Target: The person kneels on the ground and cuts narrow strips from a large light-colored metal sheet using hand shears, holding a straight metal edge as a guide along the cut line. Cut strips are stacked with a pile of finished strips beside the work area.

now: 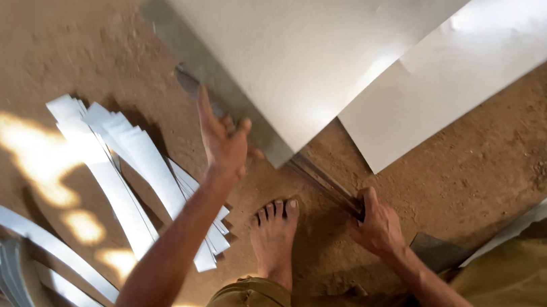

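The person sits on a dirt floor [490,151] with one bare foot [274,234] stretched forward; the trousers are olive. The right hand [377,227] is clenched around the near end of the long shears [322,181], a dark metal tool that runs from this hand up toward the edge of a big white sheet [316,41]. The left hand [223,138] reaches forward to the cut edge of that sheet; its fingers are extended, the thumb is apart, and it seems to press on a narrow grey strip [226,94] along the sheet's edge, but if the fingers grasp it or only touch it cannot be told. The white sheet lies at the top of the view, tilted, its near corner just beside the shears; a second white sheet [469,79] lies under it to the right. On the left of the arm, a pile of cut white strips [133,168], long and slightly curved, lies on the floor; more curved strips [28,267] lie near the lower left corner. No labels or packages can be seen.
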